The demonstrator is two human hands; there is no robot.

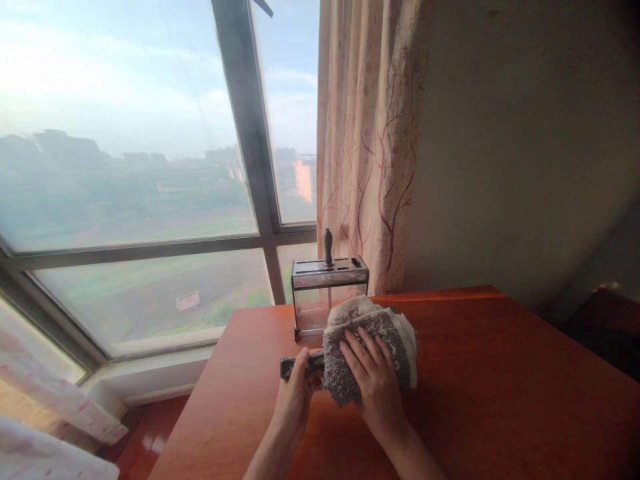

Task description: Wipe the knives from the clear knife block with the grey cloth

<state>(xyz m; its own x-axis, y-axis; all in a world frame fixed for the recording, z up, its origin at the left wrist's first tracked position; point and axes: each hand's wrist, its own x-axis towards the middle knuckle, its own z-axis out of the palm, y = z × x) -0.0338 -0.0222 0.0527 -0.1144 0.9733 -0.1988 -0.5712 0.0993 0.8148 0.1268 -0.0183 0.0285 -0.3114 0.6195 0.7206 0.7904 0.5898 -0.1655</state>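
Left hand: closed around a black handle, my thumb along its top, its butt poking out to the left.
Right hand: fingers slightly spread over the cloth; I cannot tell whether my hidden thumb pinches from below.
Cloth: grey and white, bunched under my right palm, covering whatever continues from the handle.
Clear holder: upright just beyond my hands, one dark upright handle rising from its slotted top; the cloth hides its lower right corner.
Bench edges: the left one slants past my left forearm, with a strip of wood between it and the handle; the far one meets the curtain.
Elbow room: widest on my right, where the bench stretches on.
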